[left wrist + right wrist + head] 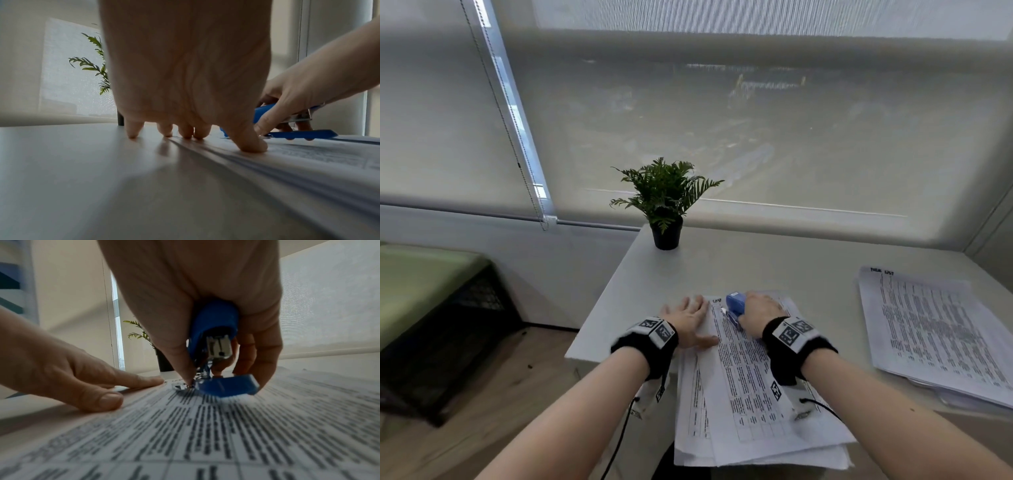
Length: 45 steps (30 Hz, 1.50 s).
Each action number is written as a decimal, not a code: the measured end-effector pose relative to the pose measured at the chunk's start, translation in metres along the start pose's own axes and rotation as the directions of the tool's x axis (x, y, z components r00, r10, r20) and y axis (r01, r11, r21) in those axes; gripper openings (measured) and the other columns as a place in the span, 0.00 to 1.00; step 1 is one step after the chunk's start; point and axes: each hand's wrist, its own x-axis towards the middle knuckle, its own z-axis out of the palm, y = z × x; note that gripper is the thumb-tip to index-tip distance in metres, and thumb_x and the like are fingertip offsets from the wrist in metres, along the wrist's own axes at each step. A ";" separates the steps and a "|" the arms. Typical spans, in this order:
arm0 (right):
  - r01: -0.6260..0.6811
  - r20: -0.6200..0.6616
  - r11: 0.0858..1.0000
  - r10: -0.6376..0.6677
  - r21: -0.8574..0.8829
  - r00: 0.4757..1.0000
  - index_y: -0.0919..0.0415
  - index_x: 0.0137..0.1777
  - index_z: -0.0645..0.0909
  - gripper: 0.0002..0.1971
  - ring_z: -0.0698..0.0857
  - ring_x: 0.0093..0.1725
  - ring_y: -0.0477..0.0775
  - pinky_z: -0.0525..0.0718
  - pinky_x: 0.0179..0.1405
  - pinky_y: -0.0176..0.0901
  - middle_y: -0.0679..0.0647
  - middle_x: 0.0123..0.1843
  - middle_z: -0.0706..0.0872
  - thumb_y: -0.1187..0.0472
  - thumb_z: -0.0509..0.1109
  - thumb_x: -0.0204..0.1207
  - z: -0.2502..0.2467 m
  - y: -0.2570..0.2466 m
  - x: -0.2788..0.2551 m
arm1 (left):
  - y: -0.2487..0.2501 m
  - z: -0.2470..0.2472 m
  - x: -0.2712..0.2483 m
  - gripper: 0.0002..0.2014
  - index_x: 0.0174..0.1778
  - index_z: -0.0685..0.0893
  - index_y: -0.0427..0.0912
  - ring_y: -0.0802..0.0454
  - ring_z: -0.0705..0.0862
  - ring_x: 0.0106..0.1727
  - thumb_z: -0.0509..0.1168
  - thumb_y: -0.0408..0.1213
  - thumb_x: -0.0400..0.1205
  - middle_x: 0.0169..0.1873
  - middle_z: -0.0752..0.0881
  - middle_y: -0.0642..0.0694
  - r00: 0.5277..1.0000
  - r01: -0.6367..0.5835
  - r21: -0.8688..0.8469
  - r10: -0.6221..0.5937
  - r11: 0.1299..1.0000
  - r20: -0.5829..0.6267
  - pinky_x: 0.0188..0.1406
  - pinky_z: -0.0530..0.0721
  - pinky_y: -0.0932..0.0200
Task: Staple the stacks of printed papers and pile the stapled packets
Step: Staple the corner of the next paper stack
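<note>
A blue stapler (734, 308) is sitting at the far left corner of a loose stack of printed papers (753, 394), which is lying on the near part of a white table (756, 267) and overhanging its near edge. The stapler's base is resting flat on the top sheet, with its upper arm raised at an angle above it; whether any sheet is lying between the two arms cannot be told.

The right hand (760, 313) is gripping the stapler, thumb on one side and curled fingers on the other, with the palm over the top.

The left hand (686, 320) is lying flat with fingers straight and spread. Its thumb (252, 144) is pressing on the left edge of the stack, while the outer fingertips (133, 129) are touching the bare table just beside the papers. It is holding nothing.

A second pile of printed papers (935, 335) is lying well apart, toward the right edge of the table. A small potted plant (666, 202) is standing at the far left corner of the table, in front of a window covered by a roller blind (756, 120).
</note>
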 end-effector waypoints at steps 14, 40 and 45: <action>-0.016 -0.016 1.000 0.016 0.020 1.000 0.61 0.67 0.72 0.17 0.80 0.65 0.64 0.79 0.62 0.53 0.63 0.65 0.80 0.60 0.63 0.80 0.009 -0.003 0.004 | 0.004 -0.006 -0.001 0.46 0.84 0.38 0.47 0.46 0.41 0.85 0.54 0.66 0.79 0.84 0.38 0.50 0.999 0.019 0.039 -0.020 0.999 0.038 0.81 0.46 0.33; -0.016 0.024 0.999 0.017 -0.032 1.000 0.62 0.68 0.66 0.18 0.79 0.67 0.67 0.78 0.62 0.56 0.66 0.67 0.78 0.60 0.62 0.80 0.015 -0.010 0.014 | 0.009 -0.009 0.008 0.46 0.84 0.40 0.45 0.46 0.43 0.85 0.54 0.66 0.79 0.84 0.40 0.47 1.000 -0.014 0.120 0.011 0.993 0.023 0.79 0.43 0.29; 0.054 0.058 0.997 -0.051 -0.054 0.997 0.64 0.69 0.67 0.17 0.80 0.66 0.65 0.78 0.62 0.52 0.65 0.67 0.81 0.60 0.60 0.82 0.002 -0.010 0.014 | 0.008 -0.010 0.007 0.47 0.84 0.40 0.46 0.47 0.44 0.85 0.54 0.67 0.78 0.84 0.41 0.48 1.000 -0.010 0.130 0.007 0.991 0.024 0.78 0.43 0.28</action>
